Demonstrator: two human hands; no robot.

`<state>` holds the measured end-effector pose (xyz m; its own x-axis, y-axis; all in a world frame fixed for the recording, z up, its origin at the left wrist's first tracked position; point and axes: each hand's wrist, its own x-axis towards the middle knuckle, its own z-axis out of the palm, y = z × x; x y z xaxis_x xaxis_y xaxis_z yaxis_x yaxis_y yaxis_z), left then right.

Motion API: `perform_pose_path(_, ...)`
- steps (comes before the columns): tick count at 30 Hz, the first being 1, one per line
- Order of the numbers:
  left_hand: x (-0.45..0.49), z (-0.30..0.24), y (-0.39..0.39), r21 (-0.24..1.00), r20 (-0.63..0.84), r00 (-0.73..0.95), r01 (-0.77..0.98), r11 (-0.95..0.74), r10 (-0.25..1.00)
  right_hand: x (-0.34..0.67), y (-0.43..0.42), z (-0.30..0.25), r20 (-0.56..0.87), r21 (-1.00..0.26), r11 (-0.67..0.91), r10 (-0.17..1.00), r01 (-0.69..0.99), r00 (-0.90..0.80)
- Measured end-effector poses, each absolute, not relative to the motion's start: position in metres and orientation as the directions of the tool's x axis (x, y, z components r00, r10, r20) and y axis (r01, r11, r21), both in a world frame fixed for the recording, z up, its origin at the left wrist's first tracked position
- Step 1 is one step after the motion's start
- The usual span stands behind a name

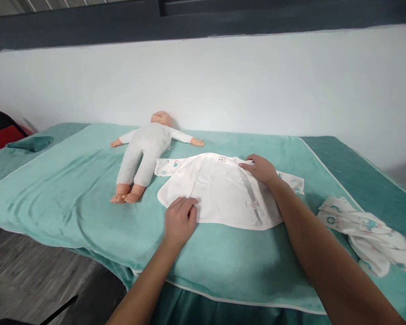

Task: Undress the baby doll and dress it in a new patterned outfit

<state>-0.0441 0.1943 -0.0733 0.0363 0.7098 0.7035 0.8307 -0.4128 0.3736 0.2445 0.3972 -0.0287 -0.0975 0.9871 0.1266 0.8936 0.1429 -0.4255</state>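
From the head view, the small white shirt (223, 192) lies spread in the middle of the pale green blanket (88, 180), neck at the far side, hem toward you, its plain inside apparently facing up. Your left hand (180, 220) rests at the shirt's near left part, fingers curled and close together; you cannot tell from here whether they pinch cloth. Your right hand (258, 169) is at the far right shoulder, fingers bent over the cloth beside the neck, with any grip beneath them hidden.

The step in hand looks like opening the shirt out flat. Folds run down its right half, so further smoothing would call for a light outward draw there, with your left hand steadying the other side.

Mind the left: the patterned left sleeve (167, 167) ends just beside the leg of the doll (149, 142), which lies on its back with its head near the far wall (257, 81). The right sleeve (292, 182) points out beyond your forearm, and the patterned bundle of cloth (368, 230) lies farther right and nearer. Your easiest room is the bare strip between hem and near edge; the doll's outstretched arm narrows the far left.
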Motion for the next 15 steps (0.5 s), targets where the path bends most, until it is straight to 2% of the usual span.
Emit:
perform_pose_path(3, -0.044, -0.074, 0.194, 0.371, 0.694, 0.035, 0.839, -0.399, 0.719, 0.240, 0.404, -0.026, 0.068, -0.402, 0.132, 0.991, 0.906, -0.115)
perform_pose_path(8, -0.042, -0.073, 0.194, 0.366, 0.680, 0.029, 0.852, -0.373, 0.733, 0.239, 0.404, -0.031, 0.240, -0.355, 0.162, 0.968, 0.921, -0.077)
perform_pose_path(15, -0.041, -0.072, 0.194, 0.375, 0.664, 0.009, 0.861, -0.343, 0.748, 0.235, 0.395, -0.035, 0.405, -0.233, 0.358, 0.881, 0.904, -0.245)
